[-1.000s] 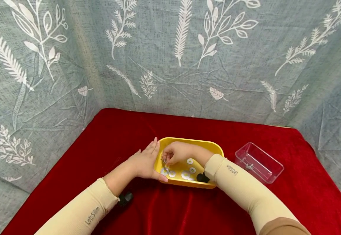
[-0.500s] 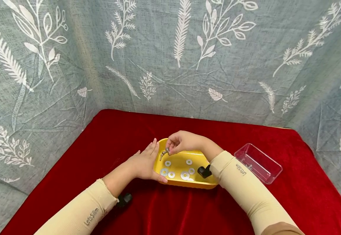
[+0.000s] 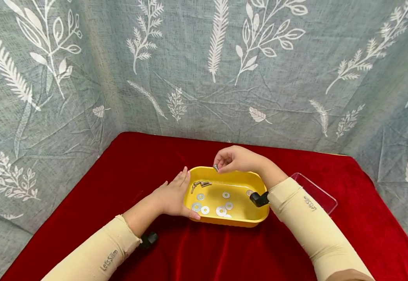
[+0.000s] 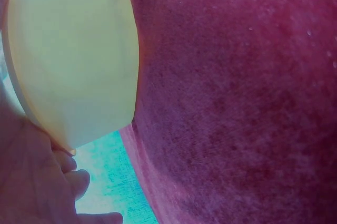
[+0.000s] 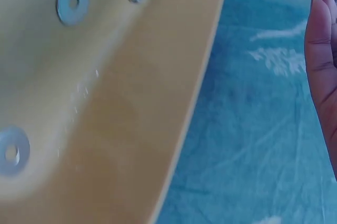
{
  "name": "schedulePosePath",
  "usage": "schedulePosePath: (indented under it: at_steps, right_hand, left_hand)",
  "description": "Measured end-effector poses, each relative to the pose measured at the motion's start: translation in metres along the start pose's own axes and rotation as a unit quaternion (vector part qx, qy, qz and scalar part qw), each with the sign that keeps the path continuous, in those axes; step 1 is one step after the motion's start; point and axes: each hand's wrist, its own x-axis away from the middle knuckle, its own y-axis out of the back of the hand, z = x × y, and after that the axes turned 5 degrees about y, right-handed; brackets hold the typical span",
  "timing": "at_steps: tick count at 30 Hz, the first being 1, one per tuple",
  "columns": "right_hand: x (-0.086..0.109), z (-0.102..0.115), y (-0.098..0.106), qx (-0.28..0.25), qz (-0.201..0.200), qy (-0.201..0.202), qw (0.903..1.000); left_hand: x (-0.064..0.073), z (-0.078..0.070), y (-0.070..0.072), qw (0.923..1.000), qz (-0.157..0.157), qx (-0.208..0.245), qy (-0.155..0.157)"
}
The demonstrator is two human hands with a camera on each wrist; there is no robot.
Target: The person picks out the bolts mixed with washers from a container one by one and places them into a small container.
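Observation:
My left hand (image 3: 172,198) lies across the left end of a yellow plastic tub (image 3: 232,223), fingers straight along the rim and thumb on its front edge. The left wrist view shows the tub's outer wall (image 4: 73,60) beside that hand. Above the tub's back rim, my right hand (image 3: 237,159) pinches a small metal bolt (image 3: 216,168) between thumb and fingertips. Inside the tub, several bolts (image 3: 205,184) lie at the back left. Several flat washers (image 3: 221,211) are scattered over its floor; another washer (image 5: 72,2) shows in the right wrist view.
A clear plastic box (image 3: 318,187) stands to the right, partly hidden behind the right sleeve (image 3: 305,210). Red cloth (image 3: 147,156) covers the table. A patterned grey-blue curtain (image 3: 189,78) hangs behind it. Black wrist cameras (image 3: 259,199) sit at both cuffs.
My right hand has risen out of the tub's left end and moved right and back with the bolt, uncovering other bolts. The left hand stays in place. The right sleeve now covers more of the clear box.

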Motion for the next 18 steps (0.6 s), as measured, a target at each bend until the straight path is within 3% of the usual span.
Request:
schedulePosePath:
  at_steps: [8,18]
  right_hand:
    - [0.034,-0.005,0.029,-0.022,-0.048,-0.048,0.9975]
    - [0.081,-0.018,0.053,-0.009,-0.089,-0.085,0.9923]
  left_hand:
    - [0.001,-0.003,0.001,1.0000,-0.003,0.004,-0.002]
    - [-0.001,-0.004,0.001,0.9999,-0.004,-0.009,0.001]
